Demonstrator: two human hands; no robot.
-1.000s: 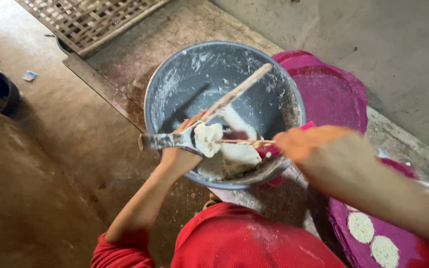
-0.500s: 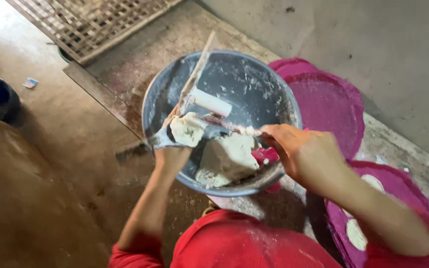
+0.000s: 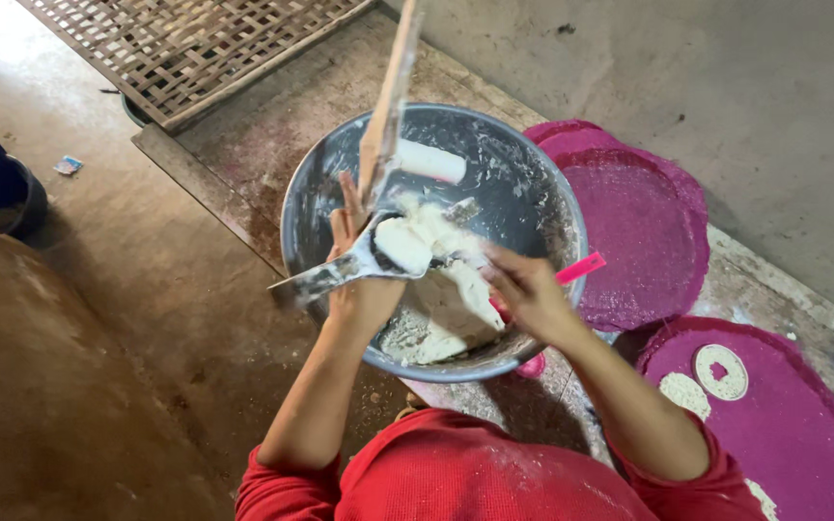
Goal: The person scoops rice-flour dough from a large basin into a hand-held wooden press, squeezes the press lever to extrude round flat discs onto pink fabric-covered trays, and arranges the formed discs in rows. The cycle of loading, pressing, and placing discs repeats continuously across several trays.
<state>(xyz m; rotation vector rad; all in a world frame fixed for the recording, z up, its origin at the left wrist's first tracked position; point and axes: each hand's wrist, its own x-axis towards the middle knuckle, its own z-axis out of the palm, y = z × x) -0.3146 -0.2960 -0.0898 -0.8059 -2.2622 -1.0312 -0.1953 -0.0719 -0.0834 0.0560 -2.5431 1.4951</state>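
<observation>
The left hand (image 3: 364, 285) is clamped around a metal spoon (image 3: 359, 262) loaded with dough (image 3: 427, 241), over the bowl (image 3: 542, 207). The right hand (image 3: 528, 289), fingers curled, pinches a pink scraper (image 3: 579, 268) near the bowl's right rim.

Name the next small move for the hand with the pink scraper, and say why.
Probably draw the pink scraper in the right hand across the metal ladle held by the left hand, pushing its white dough off. The lump sits heaped on the ladle above the grey bowl.
</observation>
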